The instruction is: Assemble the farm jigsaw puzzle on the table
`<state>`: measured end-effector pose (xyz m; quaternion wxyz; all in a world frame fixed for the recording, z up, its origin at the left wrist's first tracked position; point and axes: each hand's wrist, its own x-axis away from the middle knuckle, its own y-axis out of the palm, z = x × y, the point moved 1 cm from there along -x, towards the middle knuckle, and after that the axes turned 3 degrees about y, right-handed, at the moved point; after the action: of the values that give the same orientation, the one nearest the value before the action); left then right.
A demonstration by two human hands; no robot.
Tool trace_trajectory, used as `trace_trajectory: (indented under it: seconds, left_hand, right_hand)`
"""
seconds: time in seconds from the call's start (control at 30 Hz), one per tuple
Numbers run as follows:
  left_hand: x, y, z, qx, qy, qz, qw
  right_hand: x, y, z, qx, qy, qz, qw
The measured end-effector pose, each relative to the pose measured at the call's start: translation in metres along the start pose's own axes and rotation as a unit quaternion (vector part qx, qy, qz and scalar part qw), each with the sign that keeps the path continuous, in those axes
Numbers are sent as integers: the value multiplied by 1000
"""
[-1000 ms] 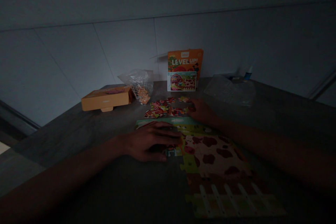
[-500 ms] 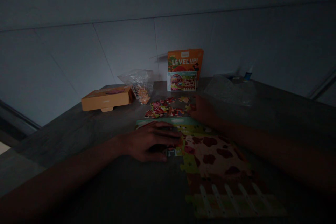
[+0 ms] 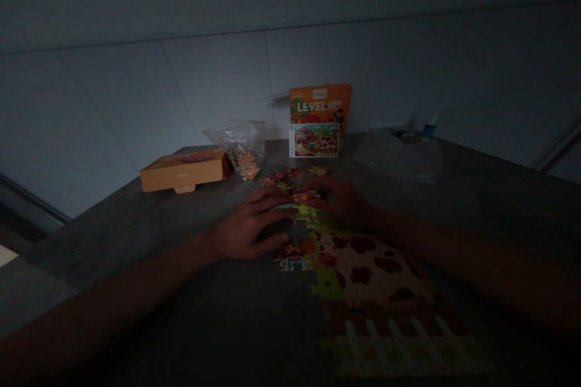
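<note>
A partly joined farm puzzle [image 3: 385, 272] lies on the grey table, showing a spotted cow and a white fence. My left hand [image 3: 254, 224] is spread palm down over its upper left part, fingers apart. From the right, my right hand [image 3: 340, 199] reaches over the top edge, its fingertips at a reddish puzzle piece [image 3: 306, 195]; whether it grips the piece is too dark to tell. Loose pieces [image 3: 276, 180] lie just beyond both hands. Below my left fingertips is a joined section with a small figure [image 3: 293, 257].
An orange box [image 3: 184, 175] lies at the left beside a clear bag of pieces [image 3: 245, 154]. At the back, a picture card [image 3: 316, 140] leans on an upright orange box [image 3: 320, 100]. Clear plastic [image 3: 399, 157] and a small blue-labelled bottle [image 3: 429, 127] are at the right.
My right hand has moved left and nearer, from the loose pieces to the puzzle's top edge. My left hand has shifted slightly up and left, uncovering the section with the figure.
</note>
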<state>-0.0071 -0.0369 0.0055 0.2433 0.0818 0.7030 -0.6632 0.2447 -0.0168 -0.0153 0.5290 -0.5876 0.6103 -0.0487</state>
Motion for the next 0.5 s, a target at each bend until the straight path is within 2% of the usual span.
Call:
trace_trajectory:
  seconds: [0.1,0.33,0.5]
  left_hand:
    - [0,2,-2,-22,15,-9,1000]
    - [0,3,-2,-47,6,1,999]
    - [0,1,-1,-53,5,20,998]
  right_hand:
    - [-1,-1,-2,-51,-49,-55,996]
    - [2,-3,-2,-60,-148,-71,985]
    - [3,-1,0,-65,-174,-80,979]
